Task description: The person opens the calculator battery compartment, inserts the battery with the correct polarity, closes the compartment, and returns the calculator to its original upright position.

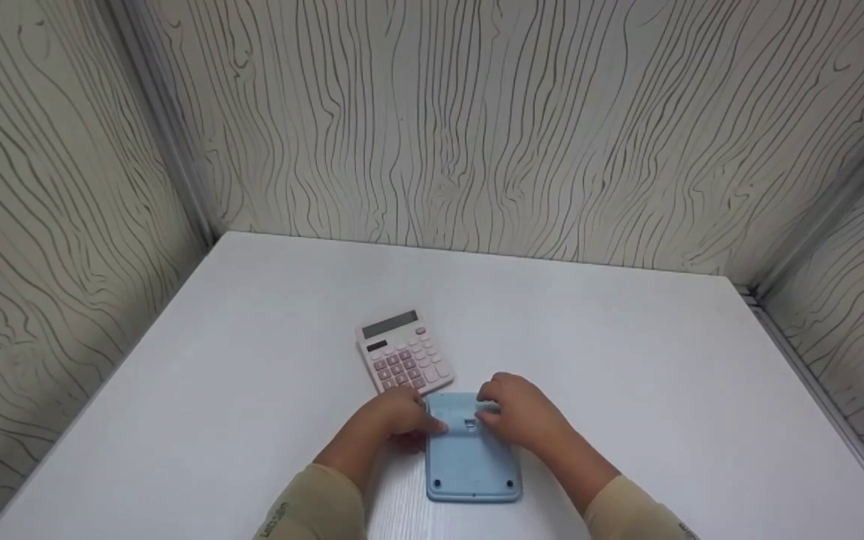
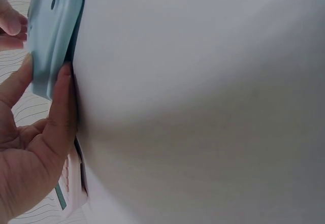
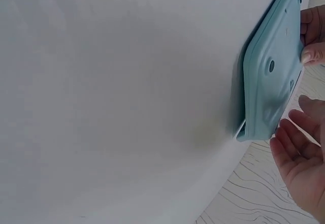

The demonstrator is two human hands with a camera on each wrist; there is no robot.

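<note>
A light blue calculator [image 1: 472, 461] lies face down on the white table, its back showing dark round spots near two corners and a small latch-like notch. My left hand [image 1: 400, 414] pinches its left edge, thumb on the back and fingers underneath, as the left wrist view shows. Over the upper right part hovers my right hand [image 1: 520, 410], thumb near the notch. In the right wrist view the fingers [image 3: 297, 148] of that hand are loosely bent beside the calculator's edge. The blue calculator's keys are hidden.
Just beyond my left hand, a pink calculator [image 1: 402, 351] lies face up and tilted on the white table [image 1: 627, 360]. Wood-patterned panels [image 1: 439, 127] enclose the table at the back and both sides.
</note>
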